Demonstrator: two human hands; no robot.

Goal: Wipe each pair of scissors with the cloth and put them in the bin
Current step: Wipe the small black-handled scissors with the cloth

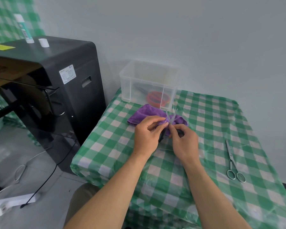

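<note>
A pair of black-handled scissors (171, 119) is held over the table with its blades spread open and pointing away from me. My left hand (148, 134) pinches the purple cloth (145, 114) against one blade. My right hand (184, 141) grips the black handles. The rest of the cloth lies on the table behind my hands. An all-metal pair of scissors (233, 161) lies flat at the right. The clear plastic bin (149, 83) stands at the back of the table, with red-handled scissors and at least one other pair inside.
The table wears a green-and-white checked cover (180, 179) under clear plastic. A black machine (59, 90) stands to the left, with a glue stick (24, 29) and a white cap on top. Cables and a power strip (15, 202) lie on the floor.
</note>
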